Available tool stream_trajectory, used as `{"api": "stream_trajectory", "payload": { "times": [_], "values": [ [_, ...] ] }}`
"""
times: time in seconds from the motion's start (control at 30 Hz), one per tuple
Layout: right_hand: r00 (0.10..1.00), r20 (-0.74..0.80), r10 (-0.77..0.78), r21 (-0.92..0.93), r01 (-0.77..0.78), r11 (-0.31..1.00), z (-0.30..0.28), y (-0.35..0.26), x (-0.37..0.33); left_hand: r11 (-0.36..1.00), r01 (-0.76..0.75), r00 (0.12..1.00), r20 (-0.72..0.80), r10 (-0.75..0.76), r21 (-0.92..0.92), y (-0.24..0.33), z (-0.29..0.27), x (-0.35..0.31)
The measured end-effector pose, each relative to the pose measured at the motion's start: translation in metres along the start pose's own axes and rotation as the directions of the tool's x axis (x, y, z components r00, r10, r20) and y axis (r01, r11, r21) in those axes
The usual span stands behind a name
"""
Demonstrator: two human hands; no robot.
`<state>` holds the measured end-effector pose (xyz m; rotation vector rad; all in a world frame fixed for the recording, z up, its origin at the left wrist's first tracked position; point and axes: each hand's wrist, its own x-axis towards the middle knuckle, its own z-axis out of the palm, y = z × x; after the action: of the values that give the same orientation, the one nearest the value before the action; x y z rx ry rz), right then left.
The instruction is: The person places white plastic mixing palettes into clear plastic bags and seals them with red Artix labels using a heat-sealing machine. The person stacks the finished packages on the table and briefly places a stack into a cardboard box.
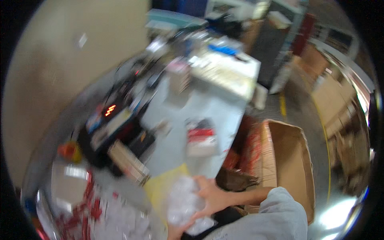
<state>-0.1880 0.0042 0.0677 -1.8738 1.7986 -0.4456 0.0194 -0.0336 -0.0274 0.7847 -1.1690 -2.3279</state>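
Observation:
At the table's near edge, a blurred bundle of clear white plastic [182, 202], perhaps bags, lies over a yellow sheet [162, 186]. My right hand [212, 197] comes in from the right in a grey sleeve, its fingers curved round the bundle's right side. Only a small part of my left hand [176, 231] shows at the lower edge, beside the bottom of the plastic; its fingers cannot be made out. Beyond the bundle stands a small red and white box [201, 140].
An open cardboard box [290, 160] stands right of the table [168, 106]. On the left are a device with a red lit display [110, 111], an orange and yellow tape roll [70, 151] and red strips [90, 206]. Flattened cartons [334, 100] lean at far right.

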Motion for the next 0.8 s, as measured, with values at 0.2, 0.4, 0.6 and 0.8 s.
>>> {"api": "stream_trajectory", "payload": {
  "times": [0.2,0.4,0.6,0.8],
  "values": [
    [0.922,0.285,-0.263,-0.120,0.307,0.944,-0.012,0.007,0.050,0.891,-0.157,0.978,-0.191,0.081,-0.426,-0.033,-0.025,-0.003],
    [0.833,0.533,-0.147,-0.285,0.341,0.896,-0.020,0.006,0.086,0.684,-0.320,0.936,-0.331,0.120,-0.656,-0.039,-0.003,0.015],
    [0.971,0.212,-0.114,0.390,0.023,0.921,-0.011,0.042,0.081,0.569,-0.477,0.877,-0.412,0.249,-0.670,-0.064,0.007,0.023],
    [0.892,0.416,-0.180,0.524,-0.073,0.849,-0.004,0.069,0.087,0.575,-0.388,0.918,-0.357,0.173,-0.720,-0.058,-0.001,0.027]
  ]
}}
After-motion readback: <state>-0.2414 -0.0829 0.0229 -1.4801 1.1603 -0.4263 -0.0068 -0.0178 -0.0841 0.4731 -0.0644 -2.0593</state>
